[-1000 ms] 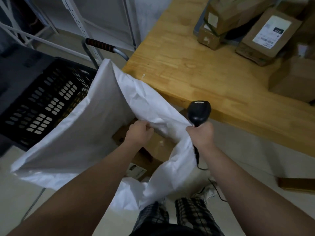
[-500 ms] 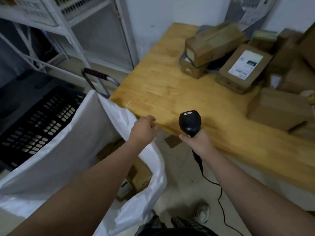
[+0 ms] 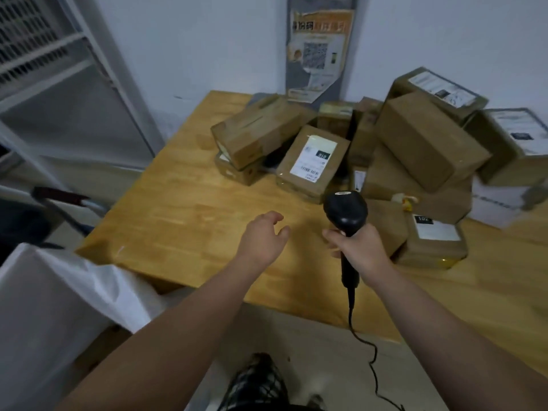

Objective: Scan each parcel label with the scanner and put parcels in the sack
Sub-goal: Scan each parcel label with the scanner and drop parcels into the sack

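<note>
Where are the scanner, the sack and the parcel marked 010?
scanner (image 3: 345,207): head view, on its black head.
sack (image 3: 59,307): head view, on its white side.
parcel marked 010 (image 3: 314,160): head view, on its white label.

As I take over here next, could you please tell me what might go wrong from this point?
1. The tilted box leans atop the pile; pulling a lower parcel with the empty left hand could topple it.
2. The cable of the scanner hangs from the right hand past the table edge toward the feet and might snag.
3. The sack slumps beside the table, so a dropped parcel may miss its mouth.
</note>
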Demonstrator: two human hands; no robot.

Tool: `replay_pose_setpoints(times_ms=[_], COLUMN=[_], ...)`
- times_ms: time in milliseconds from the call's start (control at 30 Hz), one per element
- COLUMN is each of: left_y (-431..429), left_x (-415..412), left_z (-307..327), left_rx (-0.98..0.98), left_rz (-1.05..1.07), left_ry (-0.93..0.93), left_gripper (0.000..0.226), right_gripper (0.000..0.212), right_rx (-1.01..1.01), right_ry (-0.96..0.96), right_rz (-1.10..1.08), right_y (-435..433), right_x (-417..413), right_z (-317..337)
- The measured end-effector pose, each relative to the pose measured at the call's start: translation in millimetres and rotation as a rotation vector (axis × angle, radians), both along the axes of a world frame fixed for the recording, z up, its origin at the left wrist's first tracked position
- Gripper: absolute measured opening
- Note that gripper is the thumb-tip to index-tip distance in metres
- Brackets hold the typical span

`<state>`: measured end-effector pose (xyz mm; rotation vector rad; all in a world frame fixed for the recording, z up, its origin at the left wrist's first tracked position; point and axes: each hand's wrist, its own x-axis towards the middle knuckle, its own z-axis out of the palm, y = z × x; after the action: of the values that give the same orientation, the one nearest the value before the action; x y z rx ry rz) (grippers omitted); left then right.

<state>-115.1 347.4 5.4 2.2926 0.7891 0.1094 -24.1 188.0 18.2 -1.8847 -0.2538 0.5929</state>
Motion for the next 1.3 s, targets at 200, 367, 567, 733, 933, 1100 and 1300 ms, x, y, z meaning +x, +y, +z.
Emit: replay_pose_setpoints(times_ms=[200,367,567,733,933,1100,1300], left_y=[37.8,103.6,177.1,211.5,223.2,220.7,175.4], left_x=[62.3,116.9,168.7,200.8,207.8,189.8,153.3], left_z=[13.3,43.5,50.7,49.3,52.5,66.2,84.4], left_rx=[0.086,0.306,0.575,0.531,0.409,-0.004,-0.921], left_rz=[-0.051,-0.089,-0.162,-0.173,-0.130,0.067,-0.054], left_ry=[-0.033,-0.039,0.202,0.504,0.556,0.059,-0.374], left_gripper=[0.044,0.057,0.087,0.113,0.123,0.124,0.074], right_gripper=[0.007,0.004,0.017,0.013,0.014,0.033,0.030], right_rx=[0.091,0.145,0.083,0.044,0.047,0.232,0.457], right_ry=[0.000,-0.078,-0.148,-0.137,-0.067,0.032,0.206], right_rz=[-0.061,-0.040,-0.029,-0.037,-0.067,-0.180,-0.047], right_y=[30.2,91.1,162.4,197.0,203.5,182.2,158.1], right_x=[45.2,86.7,129.7,161.8,173.0,173.8,157.3], right_z=[23.2,56.6,67.9,73.6,56.8,40.8,51.2])
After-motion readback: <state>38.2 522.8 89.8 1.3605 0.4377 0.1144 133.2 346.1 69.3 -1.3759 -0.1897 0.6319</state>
